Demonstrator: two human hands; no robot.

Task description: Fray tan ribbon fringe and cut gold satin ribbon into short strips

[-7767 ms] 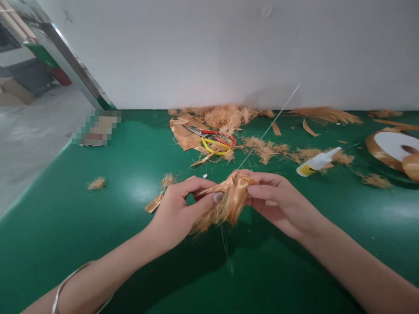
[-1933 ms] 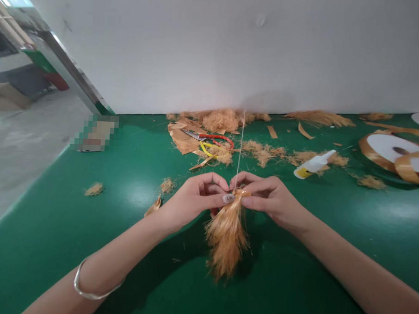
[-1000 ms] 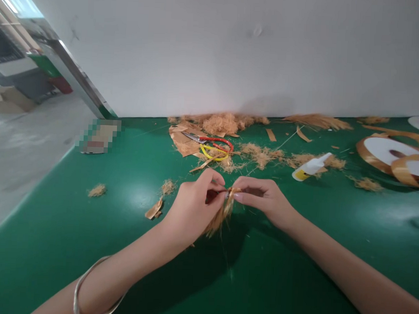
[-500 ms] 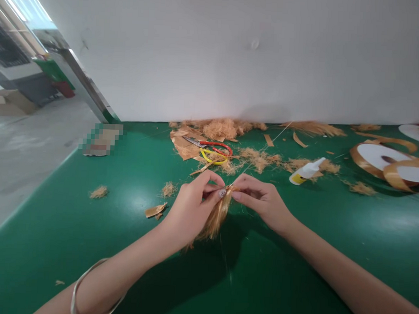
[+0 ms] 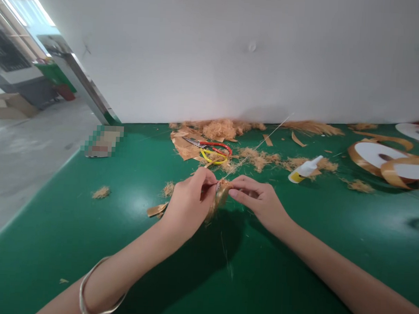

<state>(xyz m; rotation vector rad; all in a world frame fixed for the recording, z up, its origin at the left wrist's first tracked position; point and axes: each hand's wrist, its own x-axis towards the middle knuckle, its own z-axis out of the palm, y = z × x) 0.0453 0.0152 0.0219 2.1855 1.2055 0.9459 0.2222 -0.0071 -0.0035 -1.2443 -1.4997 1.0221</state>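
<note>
The fringed bundle [image 5: 222, 193] is glossy golden-tan and the thread [image 5: 258, 146], between one and two o'clock, white, against a plain green tabletop [image 5: 54, 224] that darkens in shadow at six o'clock. Near twelve o'clock from the bundle, the scissors [image 5: 206, 144] show silvery-grey blades [image 5: 193, 141] with one yellow and one red handle [image 5: 213, 143], beyond them an orange-tan fibre heap [image 5: 221, 129] and a pale grey wall [image 5: 182, 58]. Between two and three o'clock, the bottle [image 5: 305, 168] is white with a yellow label [image 5: 296, 178] and the reel [image 5: 367, 152] pairs a white face with satiny gold ribbon [image 5: 391, 174]; toward eight o'clock the bracelet [image 5: 82, 295] is silvery.
</note>
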